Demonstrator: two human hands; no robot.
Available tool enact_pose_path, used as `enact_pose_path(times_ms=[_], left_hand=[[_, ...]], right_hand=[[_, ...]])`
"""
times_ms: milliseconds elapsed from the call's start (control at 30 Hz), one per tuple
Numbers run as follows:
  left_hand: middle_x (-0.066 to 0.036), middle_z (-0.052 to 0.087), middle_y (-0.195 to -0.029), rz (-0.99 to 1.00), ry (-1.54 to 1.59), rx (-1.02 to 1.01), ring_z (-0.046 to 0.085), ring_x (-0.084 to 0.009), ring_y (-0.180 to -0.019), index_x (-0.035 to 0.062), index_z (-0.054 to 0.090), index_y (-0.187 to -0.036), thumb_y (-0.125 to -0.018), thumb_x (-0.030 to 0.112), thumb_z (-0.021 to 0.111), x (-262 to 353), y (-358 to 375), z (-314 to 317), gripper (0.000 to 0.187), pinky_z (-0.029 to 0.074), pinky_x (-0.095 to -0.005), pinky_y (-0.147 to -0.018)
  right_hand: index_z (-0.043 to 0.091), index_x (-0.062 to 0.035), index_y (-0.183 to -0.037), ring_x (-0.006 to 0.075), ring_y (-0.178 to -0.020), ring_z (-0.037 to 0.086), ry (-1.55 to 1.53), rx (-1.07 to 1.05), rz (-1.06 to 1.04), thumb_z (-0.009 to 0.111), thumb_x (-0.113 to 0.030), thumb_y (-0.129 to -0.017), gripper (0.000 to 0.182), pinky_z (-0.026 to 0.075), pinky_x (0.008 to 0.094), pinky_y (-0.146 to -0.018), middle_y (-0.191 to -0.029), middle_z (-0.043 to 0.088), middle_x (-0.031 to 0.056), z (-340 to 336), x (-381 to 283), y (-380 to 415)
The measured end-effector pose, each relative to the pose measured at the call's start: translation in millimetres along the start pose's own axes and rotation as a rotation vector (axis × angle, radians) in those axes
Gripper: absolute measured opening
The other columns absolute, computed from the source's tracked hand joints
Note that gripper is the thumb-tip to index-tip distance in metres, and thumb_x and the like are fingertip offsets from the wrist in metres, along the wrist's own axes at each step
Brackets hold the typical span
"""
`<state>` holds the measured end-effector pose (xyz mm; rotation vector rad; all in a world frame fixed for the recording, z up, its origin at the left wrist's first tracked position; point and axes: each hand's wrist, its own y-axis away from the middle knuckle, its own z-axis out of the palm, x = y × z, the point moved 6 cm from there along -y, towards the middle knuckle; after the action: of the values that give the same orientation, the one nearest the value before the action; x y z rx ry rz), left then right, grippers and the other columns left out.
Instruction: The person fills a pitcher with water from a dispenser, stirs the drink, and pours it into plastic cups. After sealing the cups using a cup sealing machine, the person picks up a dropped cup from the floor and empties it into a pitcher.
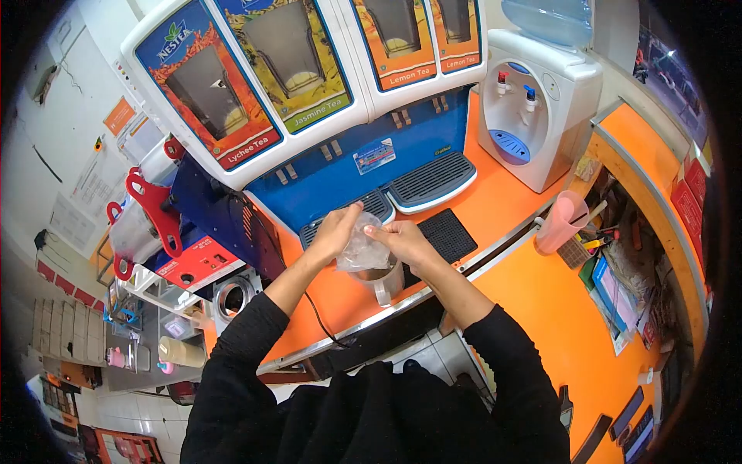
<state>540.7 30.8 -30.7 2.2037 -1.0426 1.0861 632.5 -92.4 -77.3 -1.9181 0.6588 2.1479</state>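
A clear plastic bag (360, 251) hangs between my two hands over a pitcher (384, 287) with a handle on the orange counter. My left hand (337, 232) grips the bag's upper left edge, fingers closed. On the other side my right hand (403, 241) pinches the bag between thumb and fingers. The bag's lower part overlaps the pitcher's rim in this view, so part of the opening is hidden. Just behind my hands are the drip trays (430, 179) of a blue and white drink dispenser (309, 166).
A black mat (448, 235) lies right of my right hand. At the right stand a water dispenser (533, 108) and a pink cup (558, 224). A red cup-sealing machine (202, 261) is at the left, with a black cable (318, 313) running along the counter. Phones (627, 414) lie lower right.
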Motion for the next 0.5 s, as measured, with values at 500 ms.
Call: enact_pose_path(times_ms=[500], left_hand=[[-0.019,0.05,-0.139,-0.342,0.41,-0.126,0.049,-0.0392,-0.127,0.0113,0.048,-0.141,-0.092,0.073,0.039,-9,20,12,0.079,0.044,-0.0567,-0.096]], right_hand=[[0.064,-0.0113,-0.129,0.0151,-0.097,0.064,-0.056,0.051,-0.346,0.069,-0.024,-0.094,0.037,0.055,0.0269,-0.081,-0.117,0.056,0.0092,-10,-5,53]])
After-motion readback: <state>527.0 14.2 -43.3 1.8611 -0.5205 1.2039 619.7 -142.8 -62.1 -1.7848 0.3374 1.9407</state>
